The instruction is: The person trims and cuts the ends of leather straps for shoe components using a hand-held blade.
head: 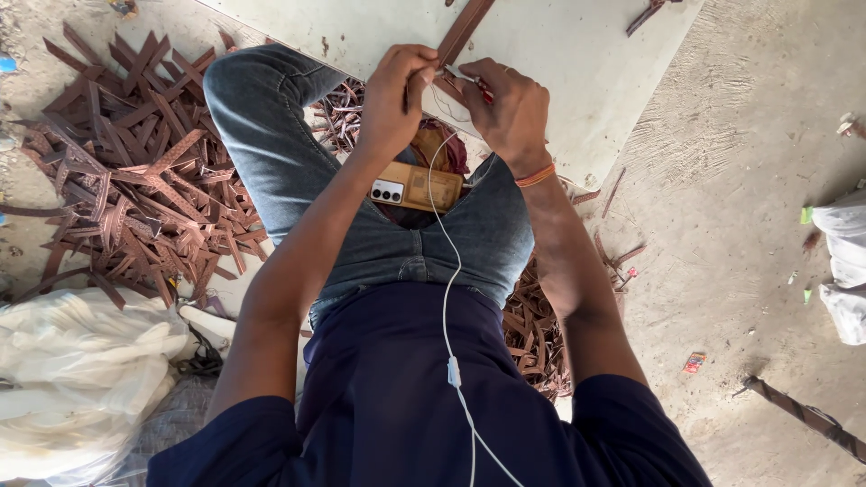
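A long brown leather strap [464, 29] lies across a pale board [559, 54] in front of me. My left hand [395, 99] pinches the strap's near end against the board's edge. My right hand [511, 110], with an orange band at the wrist, holds a small thin tool with a red handle at the same spot; most of the tool is hidden in the fingers. A phone in a tan case [415, 188] rests on my lap between my jeans-clad legs, with a white earphone cable [446, 307] running up from it.
A large heap of cut brown leather strips [135, 180] covers the floor to my left, and more strips [537, 329] lie under my right leg. A white plastic sack [81, 379] sits at lower left, white bags [843, 261] at the right edge, and a dark strap [803, 417] on the concrete floor.
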